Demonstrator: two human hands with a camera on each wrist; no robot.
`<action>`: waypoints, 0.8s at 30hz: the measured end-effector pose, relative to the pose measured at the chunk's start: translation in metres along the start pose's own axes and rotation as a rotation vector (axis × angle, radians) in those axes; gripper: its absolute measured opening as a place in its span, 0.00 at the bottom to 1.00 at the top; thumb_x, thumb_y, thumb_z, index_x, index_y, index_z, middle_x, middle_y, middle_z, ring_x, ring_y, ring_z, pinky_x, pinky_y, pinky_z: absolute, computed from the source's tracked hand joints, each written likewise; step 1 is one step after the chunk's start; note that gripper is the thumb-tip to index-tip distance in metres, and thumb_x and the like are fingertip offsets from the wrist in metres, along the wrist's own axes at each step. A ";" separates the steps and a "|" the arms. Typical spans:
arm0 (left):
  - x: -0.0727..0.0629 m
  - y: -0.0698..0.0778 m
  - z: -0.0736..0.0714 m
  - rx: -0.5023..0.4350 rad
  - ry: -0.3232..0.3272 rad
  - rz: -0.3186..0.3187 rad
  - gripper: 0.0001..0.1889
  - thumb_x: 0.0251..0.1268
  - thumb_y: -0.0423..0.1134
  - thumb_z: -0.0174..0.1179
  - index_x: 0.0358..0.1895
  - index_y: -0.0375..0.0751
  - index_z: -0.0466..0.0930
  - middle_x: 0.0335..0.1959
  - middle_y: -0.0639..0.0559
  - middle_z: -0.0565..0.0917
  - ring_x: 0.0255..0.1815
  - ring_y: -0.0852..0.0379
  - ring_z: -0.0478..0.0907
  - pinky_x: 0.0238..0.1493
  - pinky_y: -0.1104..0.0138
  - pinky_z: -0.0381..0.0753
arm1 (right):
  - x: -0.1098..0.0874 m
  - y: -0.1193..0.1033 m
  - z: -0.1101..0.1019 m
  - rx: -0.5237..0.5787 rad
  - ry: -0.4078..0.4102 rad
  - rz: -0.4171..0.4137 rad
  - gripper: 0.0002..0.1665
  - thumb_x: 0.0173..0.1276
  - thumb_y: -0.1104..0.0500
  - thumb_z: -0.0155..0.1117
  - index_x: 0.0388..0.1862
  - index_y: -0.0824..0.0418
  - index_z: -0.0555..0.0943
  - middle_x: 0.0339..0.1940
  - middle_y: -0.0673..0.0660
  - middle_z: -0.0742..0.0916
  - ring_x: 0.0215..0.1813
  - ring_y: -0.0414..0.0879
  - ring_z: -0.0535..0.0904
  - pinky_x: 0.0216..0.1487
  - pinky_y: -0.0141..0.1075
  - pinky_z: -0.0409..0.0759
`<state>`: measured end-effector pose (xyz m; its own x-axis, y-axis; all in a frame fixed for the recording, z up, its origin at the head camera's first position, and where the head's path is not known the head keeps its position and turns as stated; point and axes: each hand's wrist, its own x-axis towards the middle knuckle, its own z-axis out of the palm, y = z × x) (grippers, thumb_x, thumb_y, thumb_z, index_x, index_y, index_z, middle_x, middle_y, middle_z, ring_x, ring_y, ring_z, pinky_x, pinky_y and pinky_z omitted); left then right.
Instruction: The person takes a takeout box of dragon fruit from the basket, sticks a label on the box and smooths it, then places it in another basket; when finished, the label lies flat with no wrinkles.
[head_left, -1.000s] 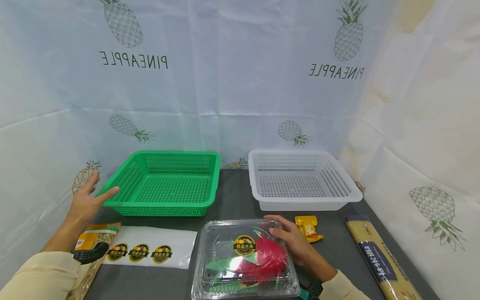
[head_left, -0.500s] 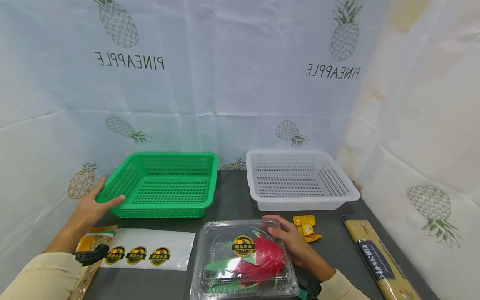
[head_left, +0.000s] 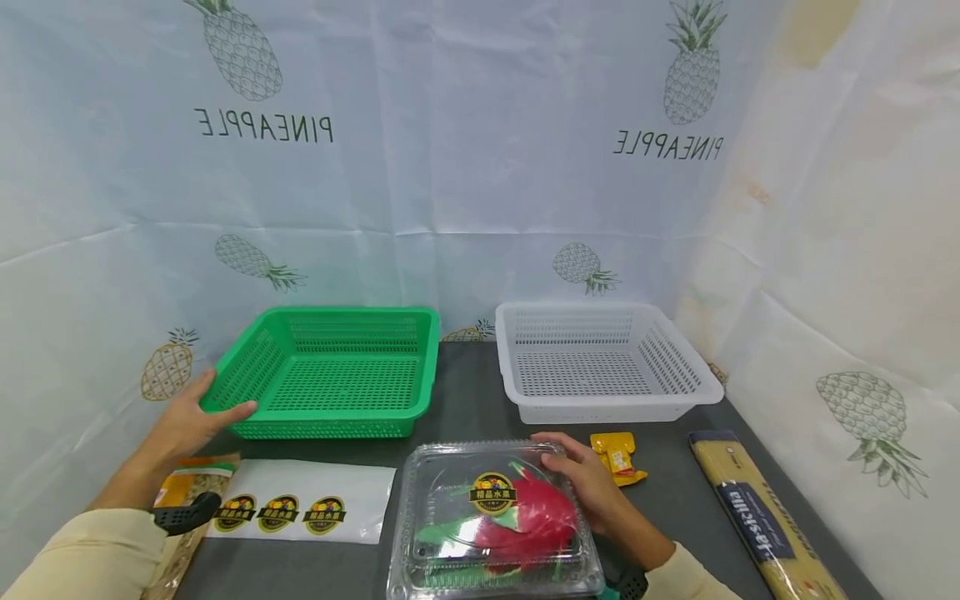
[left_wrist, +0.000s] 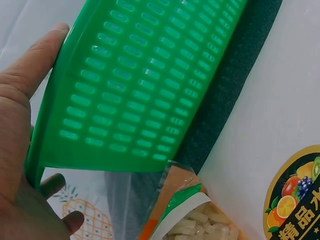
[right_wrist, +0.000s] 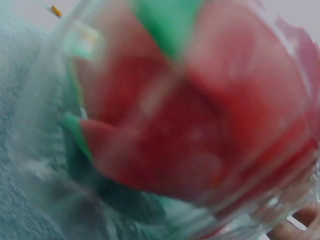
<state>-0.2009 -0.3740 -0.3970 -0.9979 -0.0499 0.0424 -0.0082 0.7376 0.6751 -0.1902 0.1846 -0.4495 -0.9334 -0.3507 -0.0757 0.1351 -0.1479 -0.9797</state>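
My left hand (head_left: 183, 423) grips the near left corner of the green basket (head_left: 330, 411). In the left wrist view the rim of its slotted wall (left_wrist: 80, 117) lies between thumb and fingers. At the front, my right hand (head_left: 588, 479) holds the right side of a clear plastic clamshell box (head_left: 420, 533), thumb over the lid and fingers at the far edge. Inside the box lies a red dragon fruit (head_left: 536, 521) with green leaf tips, under a round black and gold label (head_left: 492, 493). The right wrist view is blurred and filled by the dragon fruit (right_wrist: 160, 125).
A white basket (head_left: 603, 412) stands at back right. On the dark table (head_left: 300, 575) lie a small yellow packet (head_left: 618, 458), a pack of spaghetti (head_left: 765, 517), a white sheet of labels (head_left: 352, 479) and a bag of pale dried pieces (head_left: 176, 533), partly under the left arm.
My left hand has come down and to the right onto the corner of the green basket. The right hand and the box have stayed in place.
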 end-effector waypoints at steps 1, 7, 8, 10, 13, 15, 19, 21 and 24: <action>0.000 0.001 0.000 -0.003 -0.004 0.000 0.55 0.67 0.57 0.58 0.74 0.32 0.25 0.72 0.25 0.29 0.69 0.22 0.28 0.55 0.27 0.44 | -0.001 -0.001 0.001 0.006 0.027 0.009 0.27 0.71 0.57 0.60 0.65 0.67 0.71 0.54 0.63 0.78 0.48 0.59 0.80 0.44 0.54 0.79; 0.000 0.003 0.000 -0.033 -0.023 0.000 0.56 0.67 0.57 0.58 0.74 0.32 0.24 0.72 0.26 0.27 0.69 0.22 0.27 0.55 0.27 0.44 | -0.004 -0.005 0.006 0.048 0.150 0.029 0.24 0.70 0.59 0.60 0.62 0.67 0.74 0.50 0.62 0.80 0.47 0.58 0.81 0.43 0.54 0.79; -0.001 0.003 -0.001 -0.035 -0.023 -0.001 0.56 0.67 0.57 0.59 0.74 0.32 0.24 0.72 0.26 0.27 0.69 0.22 0.27 0.55 0.28 0.44 | -0.004 -0.006 0.007 0.055 0.162 0.027 0.24 0.70 0.59 0.60 0.62 0.68 0.73 0.50 0.62 0.80 0.46 0.58 0.81 0.43 0.54 0.79; -0.001 0.002 -0.001 -0.034 -0.023 -0.002 0.56 0.66 0.57 0.59 0.74 0.31 0.24 0.72 0.26 0.27 0.69 0.22 0.28 0.55 0.28 0.44 | -0.005 -0.008 0.008 0.058 0.197 0.021 0.24 0.70 0.60 0.60 0.61 0.69 0.73 0.49 0.62 0.81 0.45 0.57 0.82 0.42 0.54 0.80; 0.000 0.002 -0.001 -0.033 -0.026 0.004 0.56 0.66 0.57 0.59 0.74 0.31 0.24 0.72 0.25 0.28 0.69 0.22 0.28 0.55 0.28 0.44 | -0.008 -0.013 0.010 0.069 0.245 0.011 0.24 0.69 0.60 0.60 0.61 0.70 0.73 0.48 0.63 0.80 0.44 0.58 0.82 0.41 0.55 0.80; -0.001 0.001 -0.001 -0.033 -0.029 0.007 0.56 0.67 0.57 0.58 0.74 0.31 0.24 0.72 0.25 0.27 0.69 0.22 0.29 0.55 0.28 0.44 | -0.009 -0.018 0.011 0.070 0.271 0.003 0.24 0.69 0.61 0.61 0.61 0.70 0.73 0.48 0.64 0.80 0.44 0.59 0.82 0.41 0.55 0.80; -0.001 0.000 0.000 -0.037 -0.032 0.012 0.55 0.67 0.56 0.58 0.74 0.30 0.25 0.72 0.26 0.27 0.69 0.22 0.29 0.55 0.28 0.44 | -0.010 -0.030 0.013 0.067 0.293 -0.008 0.24 0.69 0.61 0.60 0.62 0.70 0.73 0.50 0.65 0.80 0.44 0.59 0.82 0.40 0.55 0.80; 0.000 0.000 0.000 -0.037 -0.032 0.012 0.55 0.67 0.56 0.58 0.74 0.30 0.24 0.72 0.26 0.27 0.69 0.21 0.29 0.55 0.28 0.45 | -0.010 -0.037 0.015 0.053 0.300 -0.020 0.24 0.69 0.61 0.60 0.62 0.69 0.72 0.51 0.65 0.80 0.44 0.59 0.83 0.40 0.54 0.80; 0.000 0.001 -0.002 -0.044 -0.035 0.011 0.56 0.67 0.56 0.59 0.74 0.31 0.24 0.72 0.26 0.27 0.68 0.21 0.29 0.55 0.28 0.45 | -0.009 -0.049 0.017 0.020 0.302 -0.050 0.23 0.69 0.62 0.60 0.62 0.68 0.73 0.52 0.65 0.80 0.45 0.58 0.83 0.40 0.54 0.80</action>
<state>-0.2009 -0.3745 -0.3952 -0.9995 -0.0180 0.0250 0.0049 0.7080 0.7062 -0.1829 0.1789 -0.3973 -0.9952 -0.0525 -0.0821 0.0902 -0.1773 -0.9800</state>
